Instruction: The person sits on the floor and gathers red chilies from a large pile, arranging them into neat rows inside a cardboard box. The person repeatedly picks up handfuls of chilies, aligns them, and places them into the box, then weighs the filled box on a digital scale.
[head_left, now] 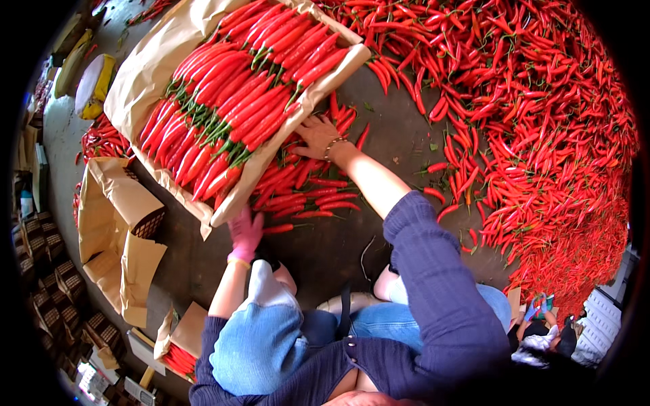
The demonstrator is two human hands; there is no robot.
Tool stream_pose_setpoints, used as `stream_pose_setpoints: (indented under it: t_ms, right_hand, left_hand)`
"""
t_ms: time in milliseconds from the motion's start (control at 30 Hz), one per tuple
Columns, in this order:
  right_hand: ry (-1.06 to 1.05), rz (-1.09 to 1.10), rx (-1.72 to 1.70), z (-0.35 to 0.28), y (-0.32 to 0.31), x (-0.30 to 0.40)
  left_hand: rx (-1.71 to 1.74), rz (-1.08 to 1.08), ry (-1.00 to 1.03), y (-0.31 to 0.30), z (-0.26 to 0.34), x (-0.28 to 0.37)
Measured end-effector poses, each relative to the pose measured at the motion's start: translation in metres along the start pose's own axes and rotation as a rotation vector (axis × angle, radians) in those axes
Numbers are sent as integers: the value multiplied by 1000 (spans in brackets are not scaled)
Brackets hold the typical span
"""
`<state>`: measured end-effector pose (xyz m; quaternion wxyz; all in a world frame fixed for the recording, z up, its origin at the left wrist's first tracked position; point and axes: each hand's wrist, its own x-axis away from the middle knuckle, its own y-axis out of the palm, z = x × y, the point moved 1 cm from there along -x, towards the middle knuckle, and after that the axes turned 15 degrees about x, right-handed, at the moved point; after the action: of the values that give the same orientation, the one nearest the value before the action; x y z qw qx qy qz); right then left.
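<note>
A paper-lined box (287, 129) holds red chili peppers (249, 101) laid in neat rows, their green stems towards each other. It is tilted, its near side facing me. My left hand (245, 234), in a pink glove, is at the near left corner of the box; its fingertips are partly hidden under the edge, so its hold is unclear. My bare right hand (321, 138), with a bracelet at the wrist, lies against the right side of the box, fingers spread, above loose chili peppers (304, 195) on the floor. Whether it grips the box is unclear.
A large heap of red chili peppers (548, 101) covers the right side. An empty paper-lined basket (124, 213) stands at left, with a smaller box of peppers (177, 361) below it. Stacked brown baskets (45, 254) line the far left. Another person (541, 325) is at lower right.
</note>
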<state>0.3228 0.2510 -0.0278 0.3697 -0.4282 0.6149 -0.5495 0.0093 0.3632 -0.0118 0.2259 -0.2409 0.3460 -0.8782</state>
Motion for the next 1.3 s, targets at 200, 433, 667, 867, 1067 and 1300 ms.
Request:
stream_pose_setpoints:
  t_ms: [200,433,667,867,1067,1300]
  right_hand:
    - [-118,-226,-38,24,-18,60]
    - [-284,-37,-8,-18,-43,28]
    - [-318,-162,43,-97,3,33]
    - [-489,-248,86,-62,-61,81]
    - [-39,25,-340,57,-209,8]
    - [396,373,-361,248,-196,-158]
  left_hand:
    - [-9,-241,333,55,33,28]
    - [332,-112,127,-7,59,12]
    - [-111,55,387,19,38,6]
    - [441,-406,427,-16,17,38]
    - [1319,280,-461,-172,-2,85]
    - [1497,429,-305,-185,44,-108]
